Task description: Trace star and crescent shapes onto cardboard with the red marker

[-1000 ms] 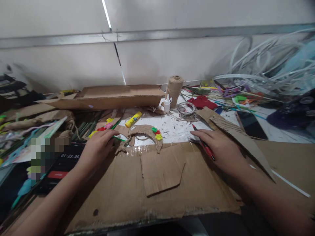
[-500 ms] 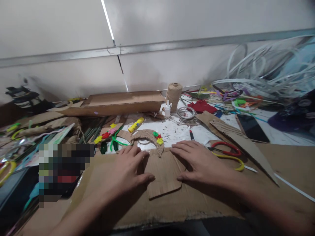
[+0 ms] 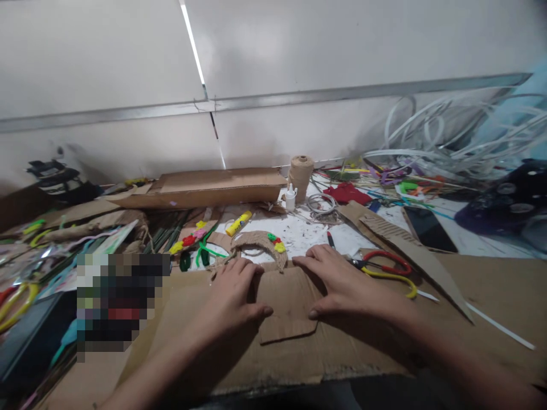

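A small flat piece of cardboard (image 3: 287, 310) with angled lower corners lies on a larger cardboard sheet (image 3: 342, 356). At its left edge is my left hand (image 3: 237, 296), thumb on the piece and fingers curled at its upper side. My right hand (image 3: 337, 285) grips the right edge in the same way, thumb low and fingers toward the top. Just beyond the piece sits a twine-wrapped arc (image 3: 258, 239) decorated with small red, green and yellow flowers. To the right of my right hand lie scissors (image 3: 388, 267) with red and yellow handles.
A yellow glue stick (image 3: 238, 223), a white glue bottle (image 3: 290, 199) and a twine spool (image 3: 301, 177) stand or lie behind. Cut cardboard strips (image 3: 405, 250) and a phone (image 3: 429, 229) are at right. Mixed craft scraps and a blurred-out patch fill the left.
The view has tilted and shifted slightly, so the scene sits a little lower. Both hands keep their places at the edges of the small cardboard piece.
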Available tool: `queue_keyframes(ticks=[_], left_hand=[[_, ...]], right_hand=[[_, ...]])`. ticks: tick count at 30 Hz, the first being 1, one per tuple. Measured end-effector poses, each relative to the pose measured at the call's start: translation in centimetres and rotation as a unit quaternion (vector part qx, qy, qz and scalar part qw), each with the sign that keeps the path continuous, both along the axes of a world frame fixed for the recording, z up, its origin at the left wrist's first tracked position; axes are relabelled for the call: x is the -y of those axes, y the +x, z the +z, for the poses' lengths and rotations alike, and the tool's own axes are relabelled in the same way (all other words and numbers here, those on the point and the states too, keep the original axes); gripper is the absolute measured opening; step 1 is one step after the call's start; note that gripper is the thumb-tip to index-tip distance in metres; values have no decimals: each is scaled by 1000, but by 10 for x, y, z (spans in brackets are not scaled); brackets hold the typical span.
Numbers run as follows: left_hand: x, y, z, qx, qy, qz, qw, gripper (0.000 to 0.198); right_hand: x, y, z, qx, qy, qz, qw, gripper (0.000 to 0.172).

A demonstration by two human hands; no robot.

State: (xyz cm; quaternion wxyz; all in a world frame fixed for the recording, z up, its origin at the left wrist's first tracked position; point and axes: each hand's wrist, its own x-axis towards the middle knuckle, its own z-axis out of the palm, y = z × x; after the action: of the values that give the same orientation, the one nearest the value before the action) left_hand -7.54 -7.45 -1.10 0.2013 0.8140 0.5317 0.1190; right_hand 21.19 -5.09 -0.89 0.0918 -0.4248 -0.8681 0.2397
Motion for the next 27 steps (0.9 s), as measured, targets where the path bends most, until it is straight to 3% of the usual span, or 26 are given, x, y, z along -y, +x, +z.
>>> queue_keyframes(ticks=[4,7,9,13,17,19,21,24,27], left_hand=[[-3,-4,2,114,-43,51,991,48],[-8,-5,3,291,-130,63,946,41],[-12,-5,5,383,-179,52,905,37],[-18,-3,11,468,-281,62,836,48],[-21,3,12,530,-366,90,759,58],[-21,8,9,565,-382,105,723,57],[-21,12,4,595,-380,122,697,53],[-23,11,-6,608,-380,152,680,50],[-28,4,-13,610,-385,163,673,45]], right_hand=[[-7,6,4,-82,-54,-28,995,39],[-15,7,10,-155,-76,-60,983,14],[-20,6,15,-211,-95,-78,970,12],[-27,-3,26,-308,-142,-104,935,21],[-32,-15,36,-315,-146,-102,932,23],[-35,-17,36,-296,-120,-83,944,26],[-41,-12,33,-263,-36,-83,961,33],[-51,9,21,-202,108,-120,966,40],[-59,37,3,-128,146,-128,973,33]])
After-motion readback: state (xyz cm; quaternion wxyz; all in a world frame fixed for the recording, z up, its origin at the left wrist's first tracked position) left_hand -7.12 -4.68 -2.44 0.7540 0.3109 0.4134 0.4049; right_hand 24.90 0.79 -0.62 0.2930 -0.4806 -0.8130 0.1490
